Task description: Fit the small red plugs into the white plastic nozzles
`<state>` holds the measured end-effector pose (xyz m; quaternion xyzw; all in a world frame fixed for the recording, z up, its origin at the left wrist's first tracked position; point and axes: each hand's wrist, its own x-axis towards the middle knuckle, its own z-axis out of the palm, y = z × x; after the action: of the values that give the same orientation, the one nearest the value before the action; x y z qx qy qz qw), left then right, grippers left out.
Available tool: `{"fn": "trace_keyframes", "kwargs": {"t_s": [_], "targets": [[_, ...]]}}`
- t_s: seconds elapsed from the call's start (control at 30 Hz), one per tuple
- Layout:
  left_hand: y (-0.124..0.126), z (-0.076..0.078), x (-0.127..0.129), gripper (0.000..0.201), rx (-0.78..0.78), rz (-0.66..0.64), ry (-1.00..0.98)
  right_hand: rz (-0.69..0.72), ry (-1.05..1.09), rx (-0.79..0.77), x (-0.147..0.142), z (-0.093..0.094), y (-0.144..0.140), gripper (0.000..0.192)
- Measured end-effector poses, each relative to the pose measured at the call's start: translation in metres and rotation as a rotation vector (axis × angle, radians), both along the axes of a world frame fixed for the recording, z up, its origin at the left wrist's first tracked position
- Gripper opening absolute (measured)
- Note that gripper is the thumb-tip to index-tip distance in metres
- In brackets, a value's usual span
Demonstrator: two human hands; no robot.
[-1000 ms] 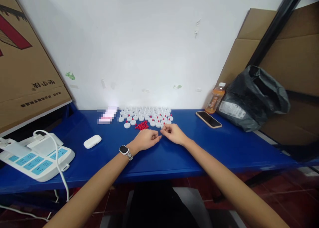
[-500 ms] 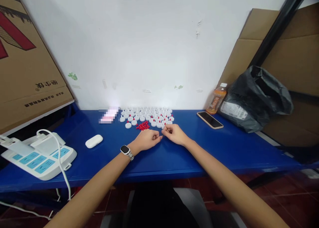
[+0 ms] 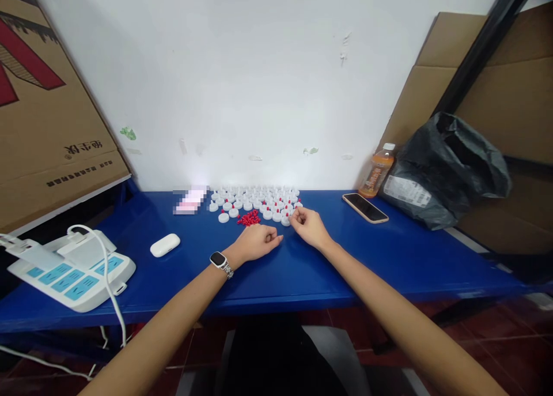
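On the blue table, several white round caps with thin nozzles [image 3: 247, 206] stand in rows along the wall. Some of the nearer ones carry red tips. A pile of small red tips [image 3: 249, 218] lies in front of them. Just below this pile rests my left hand [image 3: 258, 242], its fingers curled in and hiding whatever they may hold. My right hand [image 3: 311, 227] is at the right front corner of the caps, thumb and fingers pinched together. What lies between those fingertips is too small to tell. A white cap [image 3: 286, 221] stands just left of them.
To the left are a white earphone case [image 3: 165, 245] and a power strip [image 3: 73, 281] with a white cable. A phone [image 3: 365, 207], a drink bottle [image 3: 377, 171] and a dark plastic bag [image 3: 444, 177] lie to the right. Cardboard [image 3: 56, 113] leans at the left.
My right hand has shifted right and slightly up, away from my left hand. The white cap by its fingertips now shows more fully. My left hand has stayed nearly still.
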<state>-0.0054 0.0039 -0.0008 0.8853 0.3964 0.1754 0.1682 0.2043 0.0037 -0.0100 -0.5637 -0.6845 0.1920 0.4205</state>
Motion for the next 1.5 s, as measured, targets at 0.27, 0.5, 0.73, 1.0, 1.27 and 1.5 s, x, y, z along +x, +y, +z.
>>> {"fn": "trace_keyframes", "kwargs": {"t_s": [0.27,0.5,0.73,1.0,1.27,1.5], "targets": [[-0.002,0.003,0.001,0.046,0.001,0.013,0.007,-0.105,-0.124,-0.056,-0.003,-0.002,0.001,0.020],[-0.003,0.004,0.000,0.044,0.003,0.016,-0.030,-0.070,-0.113,-0.019,-0.005,-0.005,0.005,0.014],[-0.007,0.012,-0.002,0.030,0.103,0.117,-0.250,0.008,-0.202,0.232,-0.015,0.008,-0.017,0.007],[-0.006,0.009,-0.001,0.023,0.101,0.084,-0.183,0.144,-0.214,0.239,-0.024,0.010,-0.025,0.006],[-0.006,0.010,-0.004,0.014,0.120,0.065,-0.159,0.215,-0.193,0.323,-0.021,0.005,-0.022,0.005],[-0.005,0.009,-0.002,0.025,0.105,0.077,-0.266,0.254,-0.084,0.162,-0.021,0.007,-0.023,0.028]]}}
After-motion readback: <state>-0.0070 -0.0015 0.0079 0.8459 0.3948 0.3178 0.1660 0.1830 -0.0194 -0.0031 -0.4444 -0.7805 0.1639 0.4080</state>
